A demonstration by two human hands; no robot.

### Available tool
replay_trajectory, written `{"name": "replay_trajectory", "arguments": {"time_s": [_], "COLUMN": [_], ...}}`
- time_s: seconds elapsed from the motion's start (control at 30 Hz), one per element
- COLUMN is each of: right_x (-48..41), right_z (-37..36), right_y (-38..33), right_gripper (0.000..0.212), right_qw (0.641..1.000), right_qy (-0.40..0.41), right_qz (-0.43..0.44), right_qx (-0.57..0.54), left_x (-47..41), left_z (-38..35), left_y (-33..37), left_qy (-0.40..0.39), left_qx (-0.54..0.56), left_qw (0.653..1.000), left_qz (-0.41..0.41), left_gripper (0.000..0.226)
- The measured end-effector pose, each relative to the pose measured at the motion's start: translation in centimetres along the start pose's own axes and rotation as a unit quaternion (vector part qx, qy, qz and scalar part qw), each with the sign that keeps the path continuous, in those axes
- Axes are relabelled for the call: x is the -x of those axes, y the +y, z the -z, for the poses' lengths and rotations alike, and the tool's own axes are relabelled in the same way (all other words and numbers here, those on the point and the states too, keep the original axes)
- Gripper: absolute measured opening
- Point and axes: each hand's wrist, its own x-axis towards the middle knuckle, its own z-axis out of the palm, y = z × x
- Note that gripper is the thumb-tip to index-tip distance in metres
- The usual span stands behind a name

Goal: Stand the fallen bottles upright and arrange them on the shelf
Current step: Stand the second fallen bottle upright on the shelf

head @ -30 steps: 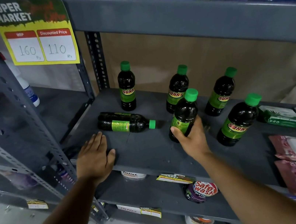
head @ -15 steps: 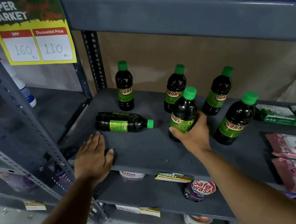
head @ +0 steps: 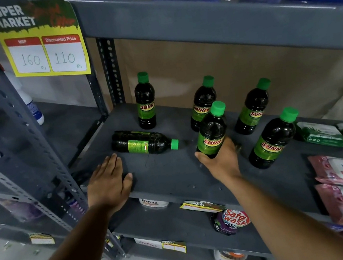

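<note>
Head view: right hand (head: 220, 162) around bottle (head: 211, 134)

Dim, even light; soft blur, wide-angle bending at edges

A single head-worn wide-angle camera looks forward and down, from close in front, onto a grey shelf (head: 168, 175). Both forearms reach in from the bottom edge. Straight posts appear bowed near the edges, probably lens distortion.
</note>
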Motion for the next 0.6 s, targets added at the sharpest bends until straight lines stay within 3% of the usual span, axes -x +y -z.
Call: {"name": "replay_trajectory", "arguments": {"time_s": [0.13, 0.23, 0.3, 0.37, 0.5, 0.6], "right_x": [0.0, 1.0, 2.2, 3.4, 4.9, 4.4], "right_z": [0.2, 0.2, -0.1, -0.5, -1.8, -3.6], "right_y": [-0.2, -0.6, -0.9, -1.4, -3.3, -5.3], "right_gripper": [0.068, 0.095, 0.099, 0.083, 0.053, 0.048], "right_qw": [1.000, 0.999, 0.983, 0.959, 0.896, 0.892], "right_qy": [-0.007, 0.041, 0.140, 0.165, 0.067, -0.067], "right_qz": [0.009, 0.015, 0.086, 0.208, 0.423, 0.424], "right_qx": [0.012, 0.025, 0.079, 0.099, 0.119, 0.144], "left_x": [-0.1, -0.6, -1.2, -1.7, -2.3, -2.3], "left_z": [0.0, 0.9, 1.4, 1.4, 1.0, 0.9], "left_y": [-0.3, -0.7, -1.3, -1.7, -1.8, -2.2], "left_qy": [-0.021, -0.033, -0.035, -0.043, -0.055, -0.057], "left_qx": [-0.001, 0.014, 0.023, 0.016, -0.005, -0.005], "left_qw": [1.000, 0.999, 0.999, 0.998, 0.998, 0.998], "left_qz": [-0.001, 0.004, 0.027, 0.043, 0.021, 0.014], "left_gripper": [0.081, 0.082, 0.076, 0.076, 0.086, 0.094]}}
